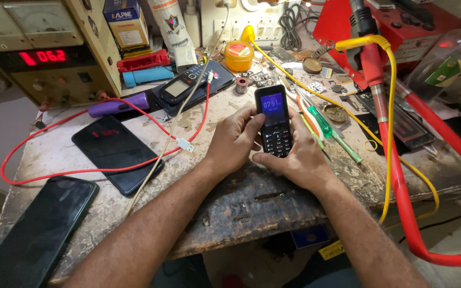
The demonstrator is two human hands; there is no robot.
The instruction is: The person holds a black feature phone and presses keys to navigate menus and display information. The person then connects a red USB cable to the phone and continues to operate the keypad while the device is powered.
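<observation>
A small black keypad phone [275, 121] with a lit blue screen stands upright at the middle of the worn workbench [252, 202]. My left hand [234, 140] wraps its left side, fingers up beside the screen. My right hand [298, 160] cups its lower right side, thumb resting by the keypad. Both hands hold the phone together.
Two dark smartphones [116, 153] [38, 232] lie at the left, crossed by a red wire [81, 172] and a white cable [182, 143]. A power supply [44, 50] with a red display stands back left. Screwdrivers [321, 125], a yellow tin [239, 56] and red hoses [401, 176] crowd the right.
</observation>
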